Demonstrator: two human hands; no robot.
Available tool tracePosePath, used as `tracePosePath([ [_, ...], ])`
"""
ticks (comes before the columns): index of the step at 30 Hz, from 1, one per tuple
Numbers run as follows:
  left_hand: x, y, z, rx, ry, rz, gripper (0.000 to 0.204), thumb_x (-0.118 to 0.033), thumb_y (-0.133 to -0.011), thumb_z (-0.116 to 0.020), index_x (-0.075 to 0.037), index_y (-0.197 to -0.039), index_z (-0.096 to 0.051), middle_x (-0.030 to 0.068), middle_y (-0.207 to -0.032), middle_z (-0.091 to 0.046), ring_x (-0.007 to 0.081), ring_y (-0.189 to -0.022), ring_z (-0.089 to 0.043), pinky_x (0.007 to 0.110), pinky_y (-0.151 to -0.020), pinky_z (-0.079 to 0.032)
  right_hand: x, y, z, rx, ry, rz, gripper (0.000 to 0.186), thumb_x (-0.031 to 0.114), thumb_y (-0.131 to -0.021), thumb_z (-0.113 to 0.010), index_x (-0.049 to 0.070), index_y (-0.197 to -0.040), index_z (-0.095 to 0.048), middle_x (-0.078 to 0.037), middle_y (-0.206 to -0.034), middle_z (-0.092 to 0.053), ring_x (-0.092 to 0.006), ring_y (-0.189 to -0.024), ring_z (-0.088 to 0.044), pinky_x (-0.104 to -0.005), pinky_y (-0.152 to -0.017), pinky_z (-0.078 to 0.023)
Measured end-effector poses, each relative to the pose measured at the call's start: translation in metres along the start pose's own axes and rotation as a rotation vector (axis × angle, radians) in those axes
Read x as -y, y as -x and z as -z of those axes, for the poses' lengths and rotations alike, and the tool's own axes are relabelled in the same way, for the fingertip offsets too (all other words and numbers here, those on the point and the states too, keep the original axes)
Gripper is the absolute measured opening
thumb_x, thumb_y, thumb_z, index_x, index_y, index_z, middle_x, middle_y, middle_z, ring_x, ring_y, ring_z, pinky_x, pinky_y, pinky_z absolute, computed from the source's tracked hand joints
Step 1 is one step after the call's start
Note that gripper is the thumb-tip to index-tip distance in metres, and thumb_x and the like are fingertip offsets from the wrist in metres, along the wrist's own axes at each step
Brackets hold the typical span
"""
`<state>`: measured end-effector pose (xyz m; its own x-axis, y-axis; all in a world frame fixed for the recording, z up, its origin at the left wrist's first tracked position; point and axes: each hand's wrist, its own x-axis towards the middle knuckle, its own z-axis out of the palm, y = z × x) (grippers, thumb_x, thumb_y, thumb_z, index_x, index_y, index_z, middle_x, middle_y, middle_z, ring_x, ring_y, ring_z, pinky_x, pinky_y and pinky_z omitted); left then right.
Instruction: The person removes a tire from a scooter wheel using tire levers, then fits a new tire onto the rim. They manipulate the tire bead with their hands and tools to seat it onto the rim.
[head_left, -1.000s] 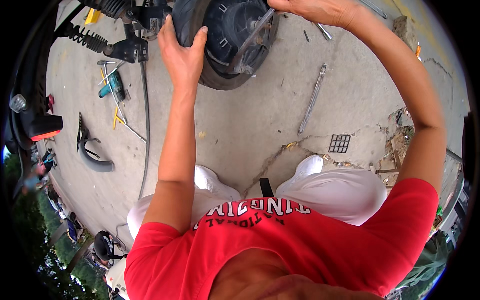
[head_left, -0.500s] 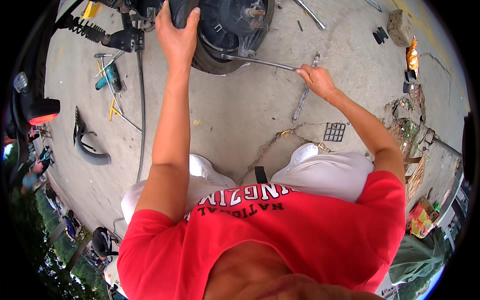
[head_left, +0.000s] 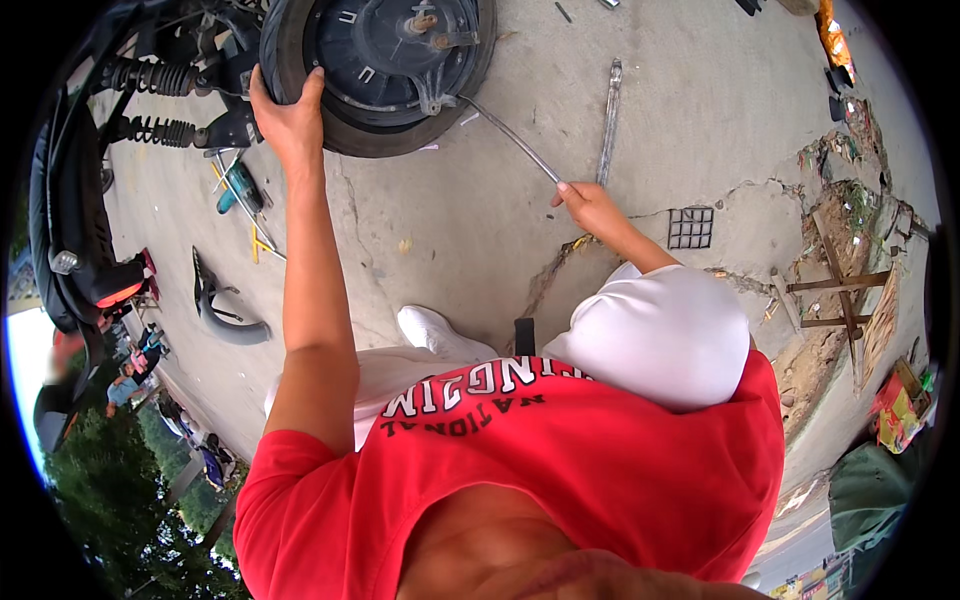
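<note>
At the top of the head view lies a scooter wheel with a black tire (head_left: 375, 143) and a dark hub (head_left: 385, 60), its axle stub standing out. My left hand (head_left: 292, 128) grips the tire's near left side, thumb on the sidewall and fingers round the outer edge. A thin metal tire lever (head_left: 520, 144) slants from the rim to my right hand (head_left: 595, 212), whose fingers are closed round its near end. The lever's far tip meets the wheel's lower right edge; how deep it sits is hidden. A second, flat metal bar (head_left: 610, 115) lies on the concrete just beyond my right hand.
Shock absorbers (head_left: 150, 76) of a scooter stand left of the wheel. A teal power drill (head_left: 240, 188), T-handled wrenches (head_left: 262, 242) and a grey curved fender (head_left: 230, 325) lie on the left. A drain grate (head_left: 690, 228) and broken ground with wooden slats (head_left: 840, 285) are on the right.
The view has shifted, showing the wheel further left. My right hand has come down nearer my knee, and the lever now slopes more steeply from the rim. Both holds stay the same.
</note>
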<state>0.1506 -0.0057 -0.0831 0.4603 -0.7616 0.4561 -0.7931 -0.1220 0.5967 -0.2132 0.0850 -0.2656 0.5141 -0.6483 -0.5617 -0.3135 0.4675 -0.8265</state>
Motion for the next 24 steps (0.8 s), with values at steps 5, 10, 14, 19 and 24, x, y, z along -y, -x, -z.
tracePosePath([
  [5,0.008,0.0,0.002,0.006,0.023,0.029,0.085,-0.029,-0.066,-0.082,0.007,-0.134,-0.044,0.0233,-0.13,-0.051,0.0309,-0.121,-0.05,0.036,-0.103,-0.037,0.008,-0.003,-0.009,0.348,-0.468,-0.227,0.048,0.046,-0.102,-0.037,0.004,-0.084,-0.05,0.008,-0.054,-0.026,-0.0051,-0.045,-0.025,-0.0235,-0.04,-0.02],
  [10,0.013,-0.022,0.01,0.193,-0.052,0.154,0.086,-0.034,-0.066,-0.08,0.006,-0.133,-0.045,0.0234,-0.133,-0.047,0.032,-0.121,-0.049,0.037,-0.102,-0.038,-0.001,-0.017,-0.042,0.516,-0.625,-0.299,0.053,0.055,-0.099,-0.035,0.007,-0.082,-0.045,0.006,-0.056,-0.027,-0.0061,-0.045,-0.025,-0.0243,-0.039,-0.021],
  [14,0.001,-0.025,0.009,0.172,-0.115,0.163,0.078,-0.046,-0.077,-0.073,0.005,-0.13,-0.048,0.0209,-0.122,-0.057,0.0291,-0.113,-0.055,0.034,-0.097,-0.04,-0.018,-0.021,-0.053,0.385,-0.496,-0.246,0.055,0.058,-0.098,-0.035,0.008,-0.077,-0.044,0.004,-0.057,-0.032,-0.0064,-0.045,-0.028,-0.0252,-0.04,-0.021],
  [19,0.002,-0.021,0.01,0.146,-0.13,0.122,0.08,-0.053,-0.079,-0.07,0.008,-0.126,-0.049,0.0241,-0.119,-0.057,0.0322,-0.111,-0.055,0.036,-0.097,-0.041,-0.022,-0.032,-0.063,0.203,-0.265,-0.191,0.056,0.056,-0.098,-0.036,0.006,-0.074,-0.048,-0.001,-0.057,-0.041,-0.0121,-0.049,-0.04,-0.0316,-0.041,-0.033],
  [24,0.012,-0.013,0.01,0.091,-0.137,0.029,0.085,-0.054,-0.079,-0.07,0.009,-0.129,-0.046,0.0255,-0.126,-0.052,0.033,-0.116,-0.052,0.036,-0.099,-0.039,-0.038,-0.049,-0.05,0.011,0.188,0.073,0.062,0.056,-0.097,-0.036,0.006,-0.065,-0.051,-0.006,-0.059,-0.05,-0.0163,-0.052,-0.05,-0.0363,-0.045,-0.041],
])
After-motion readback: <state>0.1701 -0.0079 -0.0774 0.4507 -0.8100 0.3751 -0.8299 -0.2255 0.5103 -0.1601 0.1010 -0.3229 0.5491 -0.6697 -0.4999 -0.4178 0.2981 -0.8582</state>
